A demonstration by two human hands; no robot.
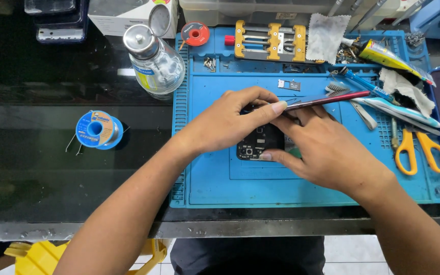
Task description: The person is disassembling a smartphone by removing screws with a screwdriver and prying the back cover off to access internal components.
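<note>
Fingers [260, 109] of the left hand [230, 122] are being curled narrowly over the top edge of an opened phone [258, 145], pinning it down on the blue work mat [311, 188], while the fingers of the right hand [327, 147] are being closed around the phone's right side, with the thumb laid along its lower edge. A thin dark red panel [327, 99], seemingly the phone's back cover, is being held raised at the upper right of the phone, between the left fingertips and the right hand; which hand actually bears it cannot be told. The phone's dark inner board is being shown uncovered between the hands, so the opening of the phone is judged to be largely done, whereas any work on the inner parts is judged not yet started, since no tool is being held. Yellow-handled scissors [423, 150], tweezers [367, 114] and a blue-handled screwdriver [362, 81] are being left untouched on the right of the mat, a glass liquid dispenser [156, 63] is being kept at its upper left corner, and a blue solder spool [98, 130] is being left on the dark table [52, 168].
</note>
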